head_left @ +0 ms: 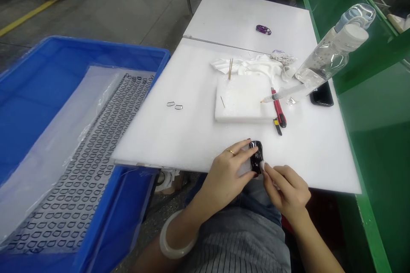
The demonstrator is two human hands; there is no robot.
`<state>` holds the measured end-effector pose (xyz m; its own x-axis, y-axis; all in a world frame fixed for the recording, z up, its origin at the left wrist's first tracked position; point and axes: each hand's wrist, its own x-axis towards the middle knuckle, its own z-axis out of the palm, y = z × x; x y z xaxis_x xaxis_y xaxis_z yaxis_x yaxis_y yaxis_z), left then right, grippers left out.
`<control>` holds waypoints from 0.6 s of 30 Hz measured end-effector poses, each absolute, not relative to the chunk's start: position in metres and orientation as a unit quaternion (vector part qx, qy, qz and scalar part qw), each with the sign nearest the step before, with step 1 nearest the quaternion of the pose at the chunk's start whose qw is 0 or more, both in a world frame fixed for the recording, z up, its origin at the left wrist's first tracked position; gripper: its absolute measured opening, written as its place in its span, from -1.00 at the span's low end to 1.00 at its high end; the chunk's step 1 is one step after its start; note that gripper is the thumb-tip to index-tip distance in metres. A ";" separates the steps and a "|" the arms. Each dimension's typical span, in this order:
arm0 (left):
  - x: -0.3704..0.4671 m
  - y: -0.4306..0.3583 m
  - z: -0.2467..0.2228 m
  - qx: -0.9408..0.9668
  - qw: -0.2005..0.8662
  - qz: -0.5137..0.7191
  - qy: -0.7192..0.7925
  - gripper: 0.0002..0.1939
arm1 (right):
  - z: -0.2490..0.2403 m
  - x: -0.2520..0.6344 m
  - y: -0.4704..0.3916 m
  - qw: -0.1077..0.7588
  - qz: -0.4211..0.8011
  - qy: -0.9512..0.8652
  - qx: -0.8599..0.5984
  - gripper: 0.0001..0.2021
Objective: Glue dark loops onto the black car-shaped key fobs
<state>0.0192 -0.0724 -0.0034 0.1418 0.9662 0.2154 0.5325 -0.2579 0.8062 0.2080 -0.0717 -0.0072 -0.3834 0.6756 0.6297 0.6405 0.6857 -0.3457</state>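
A small glossy black curved piece (256, 162) lies at the front edge of the white table. My left hand (226, 179) grips it from the left, fingers on its top and left side and thumb at its near end. My right hand (290, 190) pinches a small white wad (262, 166), perhaps cloth, against the piece's right edge. Beyond my hands is a white foam block (245, 100) with thin wooden sticks (230, 69) standing in it. A red utility knife (279, 108) and a small black-and-yellow tool (277, 127) lie at its right side.
Two thin black frames (174, 106) lie left on the white table (192, 136). A blue bin (128, 49) at the left holds a sheet of many such frames. Crumpled white cloth (253, 66), a clear bottle (333, 53), a phone (322, 94) and a green partition (368, 106) stand rightward.
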 end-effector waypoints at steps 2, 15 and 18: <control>0.019 -0.073 -0.004 0.695 0.276 0.382 0.543 -0.38 | -0.003 0.204 -0.072 0.369 0.038 -0.829 -0.418 -0.77; 0.038 -0.075 -0.014 0.688 0.143 0.426 0.569 -0.30 | 0.037 0.239 -0.027 0.299 -0.007 -0.782 -0.547 -0.79; 0.033 -0.077 -0.016 0.703 0.148 0.413 0.560 -0.26 | 0.023 0.201 -0.049 0.281 0.101 -0.810 -0.504 -0.67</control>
<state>0.0333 -0.0774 -0.0157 0.0316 0.9094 0.4147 0.6656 -0.3286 0.6700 0.2014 -0.0494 0.0228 -0.3332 0.8741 0.3533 0.7603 0.4707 -0.4476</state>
